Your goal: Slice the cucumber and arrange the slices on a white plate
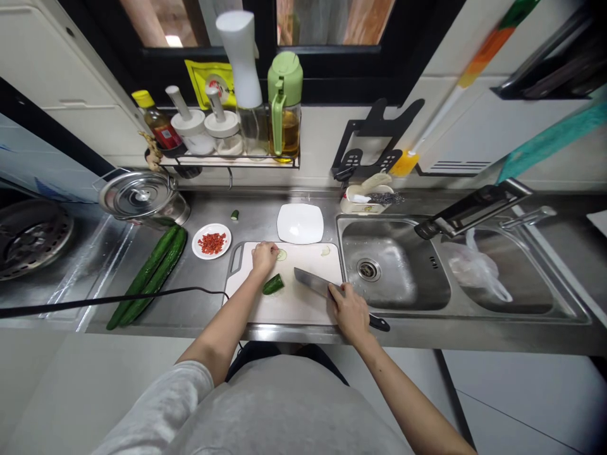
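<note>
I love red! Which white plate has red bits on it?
Only the round plate, left of the cutting board; the other plate is rectangular.

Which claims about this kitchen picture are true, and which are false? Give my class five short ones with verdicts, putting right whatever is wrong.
1. The right hand holds a knife. True.
2. Two long cucumbers lie left of the board. True.
3. The red pieces lie on the board. False: the red pieces are on a round plate.
4. A plastic bag is in the right basin. True.
5. The left hand grips the knife too. False: the left hand is over the board, at a slice.
</note>
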A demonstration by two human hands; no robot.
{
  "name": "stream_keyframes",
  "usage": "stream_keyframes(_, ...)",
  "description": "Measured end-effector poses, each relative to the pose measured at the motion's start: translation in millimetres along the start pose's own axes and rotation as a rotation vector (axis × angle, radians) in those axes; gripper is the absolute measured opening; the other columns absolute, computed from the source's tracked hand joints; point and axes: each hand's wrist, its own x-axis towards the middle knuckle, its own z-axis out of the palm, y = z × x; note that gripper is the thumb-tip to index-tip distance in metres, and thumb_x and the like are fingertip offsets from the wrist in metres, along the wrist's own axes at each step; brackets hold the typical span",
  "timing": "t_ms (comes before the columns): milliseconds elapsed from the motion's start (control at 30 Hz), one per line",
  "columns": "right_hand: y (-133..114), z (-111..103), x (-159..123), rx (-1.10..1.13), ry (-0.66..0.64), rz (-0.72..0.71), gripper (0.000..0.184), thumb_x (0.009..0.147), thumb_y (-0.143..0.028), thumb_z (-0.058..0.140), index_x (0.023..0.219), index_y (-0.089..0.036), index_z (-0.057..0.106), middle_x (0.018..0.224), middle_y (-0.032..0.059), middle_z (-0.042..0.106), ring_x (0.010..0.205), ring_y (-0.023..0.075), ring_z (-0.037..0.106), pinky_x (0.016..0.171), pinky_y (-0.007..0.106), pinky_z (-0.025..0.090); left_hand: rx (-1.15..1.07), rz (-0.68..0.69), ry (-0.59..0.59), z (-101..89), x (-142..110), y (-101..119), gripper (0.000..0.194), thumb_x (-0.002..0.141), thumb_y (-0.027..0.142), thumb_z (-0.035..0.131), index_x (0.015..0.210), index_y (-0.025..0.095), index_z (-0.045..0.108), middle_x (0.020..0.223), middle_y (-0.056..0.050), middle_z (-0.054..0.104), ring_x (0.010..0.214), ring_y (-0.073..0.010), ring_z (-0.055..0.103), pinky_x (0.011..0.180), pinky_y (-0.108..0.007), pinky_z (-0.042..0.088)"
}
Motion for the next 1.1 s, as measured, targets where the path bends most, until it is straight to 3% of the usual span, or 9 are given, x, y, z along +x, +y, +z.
stream_keyframes(133, -9, 0, 1, 0.165, -0.025, 0.100, 0.035, 0.094, -0.030, 0.039, 0.124, -0.027, 0.056, 0.108, 0.0068, 0.054, 0.077, 0.0150, 0.056, 0.066, 0.026, 0.035, -0.136, 0.005, 0.115, -5.8, -8, -4, 0.018, 0.083, 0.033, 0.056, 0.085, 0.021, 0.069, 0.089, -0.005, 0.065, 0.084, -0.0194, 0.058, 0.080, -0.033, 0.042)
stream_keyframes(267, -19, 3, 8, 0.433, -0.020, 0.091, 0.031, 0.096, -0.026, 0.033, 0.110, -0.017, 0.059, 0.101, 0.0067, 0.058, 0.085, 0.0155, 0.057, 0.070, 0.024, 0.036, -0.305, 0.117, 0.292, -14.0, -45, -13, 0.024, 0.090, 0.033, 0.047, 0.092, 0.019, 0.066, 0.091, -0.006, 0.064, 0.083, -0.0166, 0.059, 0.080, -0.030, 0.047)
stream_keyframes(400, -33, 1, 15, 0.545, -0.132, 0.055, 0.026, 0.095, -0.027, 0.033, 0.092, -0.016, 0.057, 0.085, 0.0054, 0.062, 0.080, 0.0158, 0.057, 0.066, 0.023, 0.034, -0.289, 0.388, 0.208, -13.2, -98, -26, 0.021, 0.089, 0.033, 0.052, 0.101, 0.021, 0.065, 0.099, -0.006, 0.063, 0.096, -0.0166, 0.059, 0.087, -0.031, 0.049)
stream_keyframes(500, -49, -7, 17, 0.510, -0.237, 0.040, 0.024, 0.095, -0.027, 0.034, 0.093, -0.016, 0.055, 0.082, 0.0060, 0.064, 0.076, 0.0159, 0.058, 0.062, 0.023, 0.031, -0.233, 0.493, 0.197, -4.7, -120, -36, 0.025, 0.087, 0.032, 0.055, 0.109, 0.022, 0.064, 0.109, -0.007, 0.063, 0.103, -0.0179, 0.059, 0.091, -0.034, 0.050)
stream_keyframes(733, -89, -27, 13, 0.366, -0.325, -0.016, 0.029, 0.095, -0.024, 0.034, 0.120, -0.014, 0.044, 0.087, 0.0104, 0.067, 0.078, 0.0205, 0.063, 0.062, 0.025, 0.033, -0.185, 0.579, 0.241, 11.0, -117, -49, 0.027, 0.090, 0.025, 0.051, 0.114, 0.025, 0.064, 0.112, -0.007, 0.065, 0.104, -0.0183, 0.060, 0.091, -0.037, 0.052)
stream_keyframes(1100, -105, -35, 12, 0.267, -0.396, -0.063, 0.028, 0.094, -0.018, 0.030, 0.120, -0.015, 0.041, 0.094, 0.0126, 0.067, 0.091, 0.0227, 0.064, 0.073, 0.028, 0.043, -0.172, 0.599, 0.234, 11.8, -113, -54, 0.028, 0.091, 0.027, 0.050, 0.115, 0.026, 0.064, 0.112, -0.008, 0.065, 0.102, -0.0184, 0.059, 0.089, -0.037, 0.052)
